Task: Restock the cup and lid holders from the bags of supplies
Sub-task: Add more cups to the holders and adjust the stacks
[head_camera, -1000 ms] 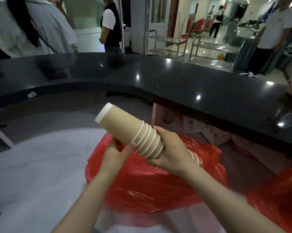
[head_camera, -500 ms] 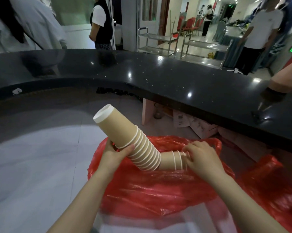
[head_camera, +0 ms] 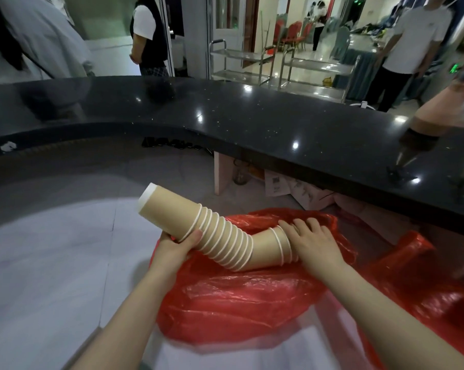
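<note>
Head view: a bent stack of tan paper cups (head_camera: 220, 236) with white rims spans both hands above a red plastic bag (head_camera: 239, 303); the left hand (head_camera: 176, 245) grips its upper section, the right hand (head_camera: 315, 243) curls over its lower end.

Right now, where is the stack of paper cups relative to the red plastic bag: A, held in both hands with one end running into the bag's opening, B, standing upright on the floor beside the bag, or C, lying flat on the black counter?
A: the left hand and right hand hold the bent stack of paper cups over the red plastic bag, its right end at the bag's mouth.
</note>
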### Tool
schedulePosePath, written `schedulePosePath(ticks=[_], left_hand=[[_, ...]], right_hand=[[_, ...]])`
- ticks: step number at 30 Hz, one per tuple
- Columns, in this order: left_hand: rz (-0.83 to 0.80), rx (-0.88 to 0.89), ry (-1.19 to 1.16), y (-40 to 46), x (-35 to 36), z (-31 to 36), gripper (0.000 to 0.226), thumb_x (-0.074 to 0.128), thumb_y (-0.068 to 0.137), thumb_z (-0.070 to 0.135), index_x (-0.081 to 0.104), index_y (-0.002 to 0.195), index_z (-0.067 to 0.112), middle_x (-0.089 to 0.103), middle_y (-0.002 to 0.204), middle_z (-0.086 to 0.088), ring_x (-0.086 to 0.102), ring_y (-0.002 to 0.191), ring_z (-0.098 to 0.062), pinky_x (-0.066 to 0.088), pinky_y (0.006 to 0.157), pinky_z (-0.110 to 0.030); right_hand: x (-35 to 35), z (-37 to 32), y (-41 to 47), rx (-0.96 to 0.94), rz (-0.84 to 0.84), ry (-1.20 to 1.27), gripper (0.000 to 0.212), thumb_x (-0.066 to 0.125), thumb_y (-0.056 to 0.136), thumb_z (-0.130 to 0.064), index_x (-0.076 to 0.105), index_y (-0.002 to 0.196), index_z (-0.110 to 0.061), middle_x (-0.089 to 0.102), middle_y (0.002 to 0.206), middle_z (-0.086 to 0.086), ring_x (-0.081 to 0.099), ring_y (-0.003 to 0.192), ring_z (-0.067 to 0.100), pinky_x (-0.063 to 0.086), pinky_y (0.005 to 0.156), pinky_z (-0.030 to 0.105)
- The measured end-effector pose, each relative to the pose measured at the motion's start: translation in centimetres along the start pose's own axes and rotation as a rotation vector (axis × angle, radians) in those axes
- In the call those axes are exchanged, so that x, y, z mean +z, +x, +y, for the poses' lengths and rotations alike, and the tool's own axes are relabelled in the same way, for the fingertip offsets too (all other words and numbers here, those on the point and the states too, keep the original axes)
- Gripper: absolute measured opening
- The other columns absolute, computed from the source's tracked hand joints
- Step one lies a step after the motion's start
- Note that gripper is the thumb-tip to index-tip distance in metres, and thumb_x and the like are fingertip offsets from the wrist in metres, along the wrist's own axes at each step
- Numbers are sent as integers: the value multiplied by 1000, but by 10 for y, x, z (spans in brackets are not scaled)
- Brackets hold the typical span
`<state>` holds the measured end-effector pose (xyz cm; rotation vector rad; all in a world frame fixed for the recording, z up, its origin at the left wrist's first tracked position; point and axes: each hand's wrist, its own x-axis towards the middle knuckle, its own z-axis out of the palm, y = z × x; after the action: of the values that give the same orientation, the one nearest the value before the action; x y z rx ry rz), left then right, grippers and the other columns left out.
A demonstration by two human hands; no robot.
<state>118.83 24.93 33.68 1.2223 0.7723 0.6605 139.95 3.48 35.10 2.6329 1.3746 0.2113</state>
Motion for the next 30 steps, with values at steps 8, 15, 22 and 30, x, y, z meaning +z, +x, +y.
schedulePosePath(ticks=[8, 15, 22, 30], left_hand=[[70, -141, -255, -4, -11, 1, 31, 72, 78, 18, 59, 106, 23, 69, 106, 3, 63, 102, -17, 54, 71, -32], [81, -265, -402, -5, -17, 9, 34, 66, 82, 22, 57, 114, 12, 62, 111, -10, 58, 104, -26, 52, 73, -39], [78, -292, -401, -7, -18, 7, 22, 64, 87, 17, 59, 108, 13, 63, 112, -10, 59, 104, -26, 52, 73, -38], [59, -283, -361, 1, -8, 13, 20, 65, 87, 20, 58, 105, 17, 60, 115, -6, 58, 104, -23, 52, 74, -37]], right_hand=[[-6, 8, 14, -113, -56, 139, 88, 65, 59, -63, 38, 139, -34, 50, 128, -8, 42, 113, 20, 40, 89, 35], [-13, -33, 15, -142, -19, 449, 99, 64, 52, -77, 35, 139, -39, 51, 134, -13, 42, 115, 14, 38, 98, 37], [0, -11, -4, 27, 0, 305, 106, 58, 51, -84, 27, 144, -42, 15, 155, -2, 10, 140, 27, 18, 112, 49], [19, 23, -16, 158, -190, 840, 113, 90, 51, -41, 33, 146, -19, 43, 136, -3, 45, 124, 15, 36, 102, 27]])
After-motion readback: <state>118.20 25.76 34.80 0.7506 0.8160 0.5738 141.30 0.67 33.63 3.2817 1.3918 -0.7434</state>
